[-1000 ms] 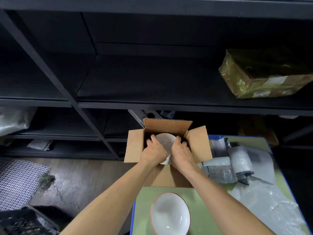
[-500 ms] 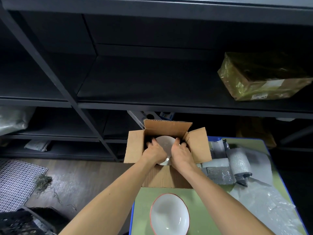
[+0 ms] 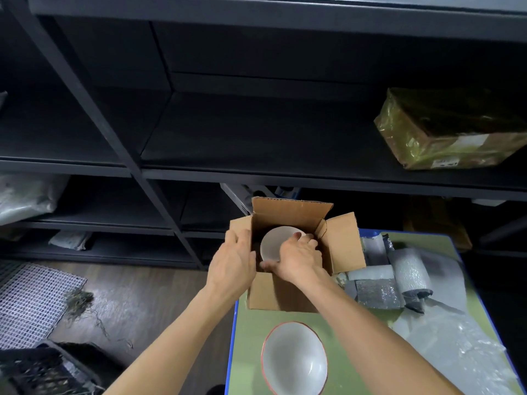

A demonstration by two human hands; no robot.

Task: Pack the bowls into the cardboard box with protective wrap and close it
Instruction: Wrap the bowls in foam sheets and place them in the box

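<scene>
1. a white bowl (image 3: 276, 243) sits down inside the open cardboard box (image 3: 288, 292) at the table's 12 o'clock end, all four flaps spread so both hands can reach in.
2. the right hand (image 3: 296, 259) curls over the bowl's rim from 3 o'clock, fingers closed on its edge, seemingly to seat it low in the box.
3. the left hand (image 3: 232, 269) lies flat and mostly open against the box's 9 o'clock flap, gripping nothing else, likely steadying the box.
4. a second, red-rimmed bowl (image 3: 295, 357) waits unwrapped at 6 o'clock on the green table (image 3: 248, 337).
5. a bubble wrap roll (image 3: 410, 272) and loose plastic sheeting (image 3: 456, 346) lie at 3 to 4 o'clock, within reach; no padding is visible around the boxed bowl.
</scene>
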